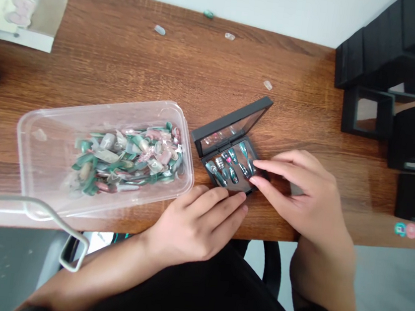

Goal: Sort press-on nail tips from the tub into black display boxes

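A hinged black case (231, 109) stands with its windowed lid raised. Inside, several teal and silver press-on nails (232, 174) lie in rows, one bearing a pink ornament. My left hand (197, 224) rests palm down along the near edge of the case, its fingers stretched out and its thumb hidden. From the right, my right hand (303, 191) reaches in with thumb and forefinger around a dark teal press-on nail (250, 167) at the case's right end. Left of the case, a clear plastic tub (54, 123) holds a heap of loose green, pink and clear nails (132, 159).
Loose nails (160, 30) lie scattered on the wooden table (109, 64) toward the wall. Black boxes (377, 50) and open frames (368, 111) are stacked at right. A plastic packet (22, 9) lies at far left. A pale bent bar (47, 212) crosses the tub's near corner.
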The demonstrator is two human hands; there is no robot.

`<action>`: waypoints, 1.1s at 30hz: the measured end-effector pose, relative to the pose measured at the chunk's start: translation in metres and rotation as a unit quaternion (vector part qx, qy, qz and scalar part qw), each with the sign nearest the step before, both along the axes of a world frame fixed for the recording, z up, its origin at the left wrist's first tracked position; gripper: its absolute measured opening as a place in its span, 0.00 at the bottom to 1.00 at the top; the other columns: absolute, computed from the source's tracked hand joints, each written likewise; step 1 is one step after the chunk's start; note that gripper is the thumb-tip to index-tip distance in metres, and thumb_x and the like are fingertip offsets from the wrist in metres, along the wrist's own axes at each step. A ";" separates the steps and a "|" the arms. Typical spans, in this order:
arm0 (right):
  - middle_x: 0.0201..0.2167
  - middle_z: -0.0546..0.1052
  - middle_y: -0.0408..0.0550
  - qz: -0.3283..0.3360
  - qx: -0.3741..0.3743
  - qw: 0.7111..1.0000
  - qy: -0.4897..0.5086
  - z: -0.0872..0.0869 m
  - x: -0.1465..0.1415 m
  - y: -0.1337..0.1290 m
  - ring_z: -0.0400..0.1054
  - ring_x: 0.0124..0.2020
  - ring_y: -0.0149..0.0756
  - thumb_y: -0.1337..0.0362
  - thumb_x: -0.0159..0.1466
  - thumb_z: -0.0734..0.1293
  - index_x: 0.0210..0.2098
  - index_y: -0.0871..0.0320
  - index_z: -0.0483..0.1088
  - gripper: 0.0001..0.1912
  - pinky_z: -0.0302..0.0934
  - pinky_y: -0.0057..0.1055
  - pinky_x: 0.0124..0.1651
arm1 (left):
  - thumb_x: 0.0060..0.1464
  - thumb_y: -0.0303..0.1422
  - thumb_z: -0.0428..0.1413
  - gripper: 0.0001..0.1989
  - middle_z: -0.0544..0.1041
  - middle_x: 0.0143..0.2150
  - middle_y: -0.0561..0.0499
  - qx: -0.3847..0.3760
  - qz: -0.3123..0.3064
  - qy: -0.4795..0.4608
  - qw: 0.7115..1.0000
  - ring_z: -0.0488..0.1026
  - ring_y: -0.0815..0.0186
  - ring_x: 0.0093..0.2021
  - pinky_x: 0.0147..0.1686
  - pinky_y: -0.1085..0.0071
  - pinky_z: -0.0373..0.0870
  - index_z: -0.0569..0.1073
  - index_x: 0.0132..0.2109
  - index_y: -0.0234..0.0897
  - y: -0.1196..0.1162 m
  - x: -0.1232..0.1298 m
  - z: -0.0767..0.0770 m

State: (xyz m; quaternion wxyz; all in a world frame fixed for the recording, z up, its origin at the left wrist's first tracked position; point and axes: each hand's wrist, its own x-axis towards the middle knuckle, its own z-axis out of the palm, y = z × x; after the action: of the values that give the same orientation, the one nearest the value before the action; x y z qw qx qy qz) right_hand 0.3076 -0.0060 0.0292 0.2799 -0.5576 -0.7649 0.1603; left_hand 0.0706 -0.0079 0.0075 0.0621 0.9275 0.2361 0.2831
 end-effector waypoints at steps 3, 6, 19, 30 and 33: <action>0.37 0.77 0.46 0.032 0.043 0.999 -0.011 -0.001 -0.001 0.001 0.70 0.37 0.36 0.67 0.65 0.74 0.46 0.52 0.80 0.10 0.66 0.39 0.43 | 0.69 0.25 0.52 0.13 0.84 0.54 0.52 0.001 0.002 0.002 1.000 0.77 0.62 0.49 0.44 0.66 0.70 0.81 0.52 0.34 0.000 0.000 0.000; 0.38 0.77 0.48 0.048 0.076 0.995 -0.032 -0.005 -0.001 0.002 0.70 0.37 0.36 0.68 0.64 0.74 0.46 0.53 0.79 0.11 0.66 0.39 0.43 | 0.69 0.25 0.52 0.13 0.84 0.55 0.52 -0.002 0.002 0.005 1.000 0.77 0.62 0.49 0.44 0.65 0.70 0.80 0.52 0.34 -0.001 -0.001 0.000; 0.37 0.78 0.48 0.065 0.118 0.988 -0.082 -0.009 -0.003 0.006 0.70 0.39 0.39 0.67 0.66 0.73 0.41 0.53 0.79 0.04 0.67 0.41 0.43 | 0.69 0.26 0.52 0.13 0.83 0.56 0.52 -0.004 0.003 0.020 1.000 0.77 0.62 0.49 0.44 0.66 0.70 0.80 0.54 0.35 -0.001 0.000 0.000; 0.36 0.79 0.48 0.050 0.110 0.989 -0.081 -0.011 -0.010 0.010 0.71 0.39 0.40 0.65 0.66 0.73 0.39 0.56 0.77 0.02 0.69 0.43 0.44 | 0.69 0.26 0.52 0.14 0.83 0.56 0.52 -0.001 -0.002 0.022 1.000 0.77 0.62 0.49 0.44 0.65 0.71 0.79 0.55 0.35 0.001 0.001 0.001; 0.34 0.79 0.48 0.034 0.114 0.990 -0.071 -0.011 -0.014 0.011 0.71 0.38 0.39 0.66 0.65 0.73 0.37 0.56 0.77 0.01 0.70 0.42 0.43 | 0.69 0.26 0.52 0.14 0.83 0.56 0.53 -0.001 0.000 0.024 1.000 0.77 0.61 0.49 0.45 0.65 0.71 0.79 0.55 0.35 0.000 0.001 0.001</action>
State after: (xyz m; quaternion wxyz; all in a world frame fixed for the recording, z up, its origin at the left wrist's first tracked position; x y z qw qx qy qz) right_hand 0.2933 0.0051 0.0185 0.2814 -0.5057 -0.8145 0.0412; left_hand 0.0715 -0.0074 0.0087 0.0574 0.9340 0.2373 0.2610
